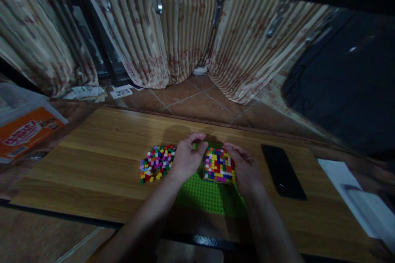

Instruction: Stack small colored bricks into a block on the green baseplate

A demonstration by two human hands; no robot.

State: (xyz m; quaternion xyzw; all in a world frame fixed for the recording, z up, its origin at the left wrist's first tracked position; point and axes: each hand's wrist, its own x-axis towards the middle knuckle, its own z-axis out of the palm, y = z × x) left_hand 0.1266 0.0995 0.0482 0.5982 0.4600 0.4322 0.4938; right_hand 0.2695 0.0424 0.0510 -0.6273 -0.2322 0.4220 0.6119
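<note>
A square block built of many-coloured toy bricks [219, 165] stands on a green studded baseplate [203, 197] on the table. At its upper left is my left hand [189, 158], thumb and forefinger stretched out with a small gap between them; nothing shows in it. My right hand [245, 168] lies along the block's right side, its fingers curled at the upper right corner. The fingers' undersides are hidden. Left of the baseplate, partly behind my left hand, is a heap of small loose toy bricks [157, 162] in mixed colours.
A black phone [283, 171] lies on the wooden table [92, 164] to the right. White sheets and a pale object [345, 189] are at the right edge. A plastic container with an orange label [29, 131] stands at left. Striped curtains [185, 33] hang beyond the table.
</note>
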